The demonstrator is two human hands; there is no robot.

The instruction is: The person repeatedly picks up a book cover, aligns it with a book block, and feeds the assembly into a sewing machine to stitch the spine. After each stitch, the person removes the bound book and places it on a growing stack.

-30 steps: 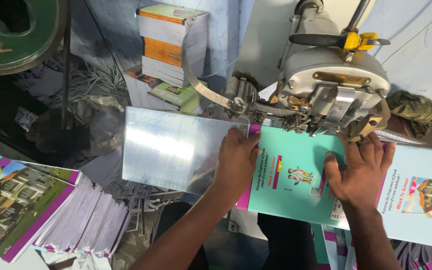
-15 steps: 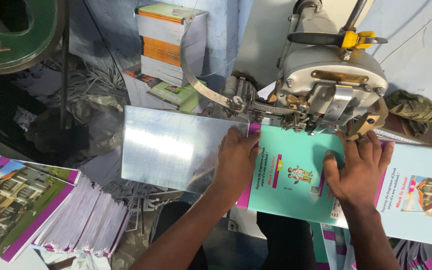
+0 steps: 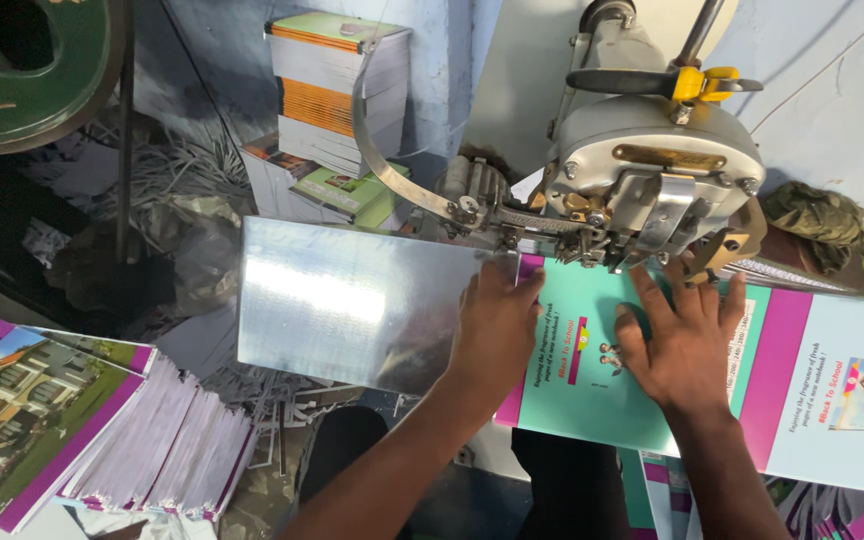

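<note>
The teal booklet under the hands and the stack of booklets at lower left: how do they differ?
The teal booklet lies single and flat beneath the machine head, pressed by the left hand and right hand; the stack of booklets is many, fanned out, untouched. Both share purple-trimmed printed covers.

An open notebook cover [image 3: 592,365], teal with magenta bands and a small cartoon picture at its centre, lies flat and spread wide under the head of a grey stitching machine [image 3: 652,175]. Its far edge sits beneath the machine's metal foot. The sheet's left end touches a shiny steel plate [image 3: 352,300], while its right panel, pale blue with a house picture, extends toward the frame's edge.
</note>
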